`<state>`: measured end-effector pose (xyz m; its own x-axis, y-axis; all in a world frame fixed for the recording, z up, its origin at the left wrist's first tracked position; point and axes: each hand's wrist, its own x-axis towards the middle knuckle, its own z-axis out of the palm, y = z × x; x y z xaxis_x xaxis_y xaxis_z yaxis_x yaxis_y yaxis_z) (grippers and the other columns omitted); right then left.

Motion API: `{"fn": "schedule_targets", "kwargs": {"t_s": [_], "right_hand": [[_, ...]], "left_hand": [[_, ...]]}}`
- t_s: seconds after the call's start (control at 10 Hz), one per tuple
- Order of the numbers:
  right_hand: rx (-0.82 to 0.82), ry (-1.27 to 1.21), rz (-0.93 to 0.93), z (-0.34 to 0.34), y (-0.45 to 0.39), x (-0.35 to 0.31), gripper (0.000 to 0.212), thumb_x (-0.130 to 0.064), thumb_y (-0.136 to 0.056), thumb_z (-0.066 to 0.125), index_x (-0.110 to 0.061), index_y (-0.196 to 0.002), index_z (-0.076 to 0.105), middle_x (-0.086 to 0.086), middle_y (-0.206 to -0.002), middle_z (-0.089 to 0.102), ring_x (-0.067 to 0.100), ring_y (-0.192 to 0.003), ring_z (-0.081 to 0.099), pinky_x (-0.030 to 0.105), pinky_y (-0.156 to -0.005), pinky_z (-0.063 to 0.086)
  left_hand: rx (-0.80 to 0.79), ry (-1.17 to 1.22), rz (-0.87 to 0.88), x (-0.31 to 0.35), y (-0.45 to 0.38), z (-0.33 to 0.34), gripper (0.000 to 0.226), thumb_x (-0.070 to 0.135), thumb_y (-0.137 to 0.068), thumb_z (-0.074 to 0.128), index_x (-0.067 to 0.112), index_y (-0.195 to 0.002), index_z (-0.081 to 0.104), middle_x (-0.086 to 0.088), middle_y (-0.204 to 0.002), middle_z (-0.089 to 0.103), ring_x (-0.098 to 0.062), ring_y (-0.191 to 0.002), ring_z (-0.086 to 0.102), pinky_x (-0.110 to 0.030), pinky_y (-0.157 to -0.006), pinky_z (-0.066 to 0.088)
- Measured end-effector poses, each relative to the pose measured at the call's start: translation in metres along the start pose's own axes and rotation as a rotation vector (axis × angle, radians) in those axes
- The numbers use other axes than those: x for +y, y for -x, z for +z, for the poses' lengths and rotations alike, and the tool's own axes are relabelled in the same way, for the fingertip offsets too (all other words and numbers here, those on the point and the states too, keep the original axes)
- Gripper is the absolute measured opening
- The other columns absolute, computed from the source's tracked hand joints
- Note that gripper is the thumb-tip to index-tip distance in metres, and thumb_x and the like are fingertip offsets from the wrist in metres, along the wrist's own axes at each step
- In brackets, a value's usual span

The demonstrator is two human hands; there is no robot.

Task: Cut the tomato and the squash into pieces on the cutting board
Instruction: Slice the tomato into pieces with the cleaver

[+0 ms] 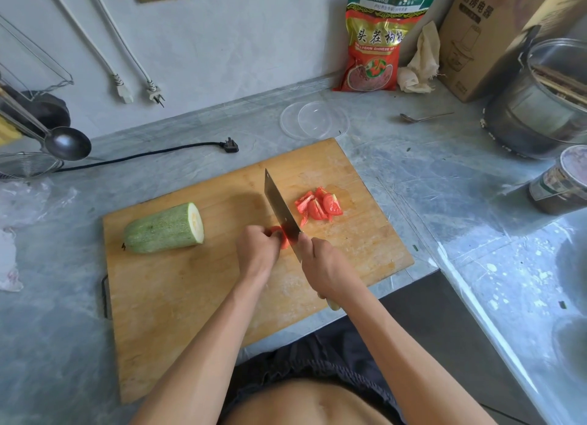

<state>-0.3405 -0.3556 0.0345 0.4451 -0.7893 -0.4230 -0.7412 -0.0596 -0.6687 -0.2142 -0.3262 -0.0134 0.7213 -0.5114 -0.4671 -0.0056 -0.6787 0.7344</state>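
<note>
A wooden cutting board lies on the grey counter. On its left lies a pale green squash half, cut face turned right. My left hand presses down on a red tomato piece, mostly hidden under the fingers. My right hand grips the handle of a cleaver; its blade stands against the tomato piece, right beside my left fingers. Several cut tomato wedges lie in a pile to the right of the blade.
Behind the board lie two clear plastic lids, a black power plug and a metal spoon. A red snack bag leans on the wall. A steel pot and a jar stand at right; a ladle at left.
</note>
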Motion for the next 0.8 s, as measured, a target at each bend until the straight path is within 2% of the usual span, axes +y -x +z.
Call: {"fn": "schedule_targets", "kwargs": {"t_s": [0.1,0.2,0.3,0.4,0.5,0.6,0.7,0.8], "right_hand": [[-0.062,-0.101,-0.167,-0.002,0.0,0.008,0.03,-0.006,-0.095,0.023,-0.003,-0.1,0.052,0.004,-0.053,0.049,0.011,-0.043,0.022,0.018,-0.04,0.018],[0.125,0.173,-0.289,-0.001,0.01,0.019,0.04,0.002,-0.095,0.016,0.004,-0.106,0.055,0.005,-0.051,0.051,0.008,-0.039,0.017,0.015,-0.039,0.005],[0.069,0.202,-0.23,0.009,0.003,0.017,0.041,-0.026,-0.106,0.021,-0.006,-0.109,0.056,0.005,-0.074,0.053,0.01,-0.053,0.035,0.021,-0.048,0.027],[0.011,0.153,-0.148,0.014,-0.008,0.014,0.036,-0.039,-0.104,0.023,-0.019,-0.099,0.053,-0.003,-0.071,0.045,0.008,-0.059,0.038,0.019,-0.056,0.031],[0.112,0.112,-0.084,0.013,-0.006,0.012,0.032,-0.029,-0.104,0.025,-0.013,-0.1,0.053,0.0,-0.07,0.047,0.01,-0.057,0.039,0.021,-0.051,0.03],[0.209,0.186,-0.26,0.015,0.01,0.015,0.027,0.0,-0.095,0.026,-0.001,-0.108,0.05,0.003,-0.057,0.048,0.012,-0.043,0.032,0.022,-0.041,0.019],[0.12,0.238,-0.24,0.017,0.011,0.021,0.033,-0.001,-0.1,0.018,-0.003,-0.108,0.05,0.002,-0.056,0.047,0.012,-0.046,0.021,0.022,-0.04,0.017],[0.116,0.263,-0.293,0.02,0.0,0.023,0.031,0.005,-0.079,0.034,0.005,-0.108,0.046,0.004,-0.052,0.047,0.011,-0.044,0.018,0.021,-0.038,0.013]], "left_hand": [[-0.001,-0.016,-0.003,0.002,0.001,0.0,0.026,0.024,-0.082,0.069,0.004,-0.064,0.071,-0.017,-0.068,0.07,-0.019,-0.05,0.052,-0.028,-0.05,0.039],[0.004,-0.015,-0.002,0.003,0.001,0.0,0.024,0.02,-0.082,0.068,0.009,-0.061,0.071,-0.014,-0.064,0.071,-0.021,-0.052,0.058,-0.028,-0.051,0.041],[-0.003,-0.009,-0.004,0.003,0.002,-0.001,0.025,0.023,-0.081,0.07,0.007,-0.061,0.07,-0.014,-0.064,0.07,-0.02,-0.05,0.055,-0.028,-0.049,0.04],[-0.011,-0.005,-0.006,0.004,0.003,-0.002,0.026,0.025,-0.079,0.071,0.005,-0.063,0.071,-0.014,-0.063,0.069,-0.019,-0.049,0.052,-0.028,-0.048,0.038],[-0.025,0.008,-0.011,0.006,0.005,-0.002,0.024,0.024,-0.079,0.072,0.01,-0.059,0.072,-0.004,-0.053,0.066,-0.018,-0.048,0.053,-0.026,-0.048,0.039],[-0.011,0.002,-0.012,0.005,0.004,-0.001,0.023,0.022,-0.081,0.07,0.01,-0.061,0.072,-0.008,-0.058,0.068,-0.017,-0.048,0.054,-0.026,-0.048,0.039],[0.003,-0.015,-0.01,0.004,0.002,0.0,0.025,0.022,-0.083,0.068,0.01,-0.061,0.072,-0.01,-0.062,0.07,-0.02,-0.051,0.058,-0.027,-0.048,0.041],[0.007,-0.033,-0.023,0.003,-0.002,-0.001,0.024,0.023,-0.084,0.068,0.01,-0.065,0.072,-0.01,-0.063,0.07,-0.023,-0.053,0.062,-0.025,-0.046,0.041]]}}
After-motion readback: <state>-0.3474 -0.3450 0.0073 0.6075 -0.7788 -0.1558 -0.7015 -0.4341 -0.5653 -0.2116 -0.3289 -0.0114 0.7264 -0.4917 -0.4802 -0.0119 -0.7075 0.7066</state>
